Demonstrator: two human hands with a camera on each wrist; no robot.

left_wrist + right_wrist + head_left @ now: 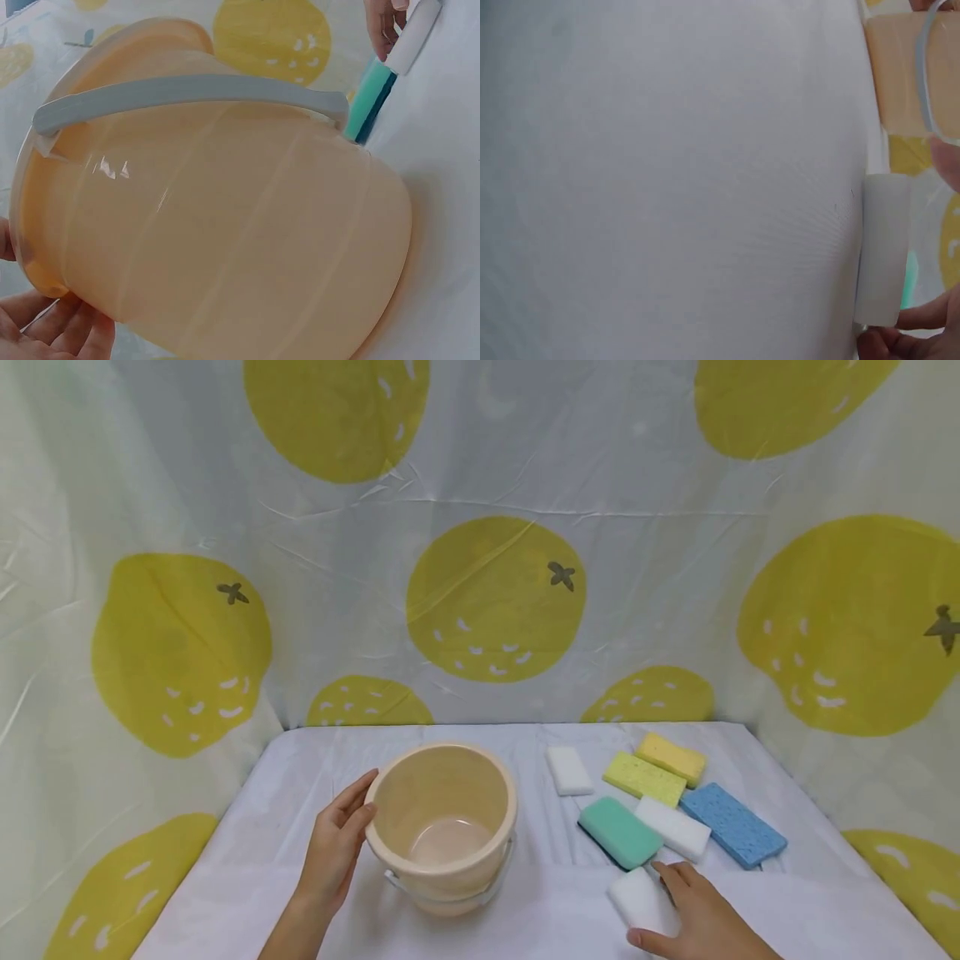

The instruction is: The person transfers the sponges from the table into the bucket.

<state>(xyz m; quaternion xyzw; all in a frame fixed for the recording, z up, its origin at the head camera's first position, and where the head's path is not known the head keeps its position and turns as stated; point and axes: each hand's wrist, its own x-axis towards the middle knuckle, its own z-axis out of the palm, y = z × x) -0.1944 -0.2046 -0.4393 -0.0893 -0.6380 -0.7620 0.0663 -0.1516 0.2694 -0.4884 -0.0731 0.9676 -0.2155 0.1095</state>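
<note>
A peach bucket [442, 881] with a light grey handle [202, 88] stands upright, its inside bare. My left hand [333, 852] holds its rim on the left side, thumb at the rim and the other fingers against the outer wall beneath it. On the right, my right hand [697, 914] spreads around a white sponge [639, 897] lying flat on the cloth. The fingertips are right at one end of this sponge, while the thumb stands a little off the opposite end. A green sponge [621, 832] with a dark underside lies just beyond those fingers.
Farther back on the white-covered table [255, 827] lie a blue sponge [735, 825], two yellow ones, a white sponge [673, 827] and a smaller white block [569, 770]. A lemon-print curtain [495, 460] encloses the back and sides.
</note>
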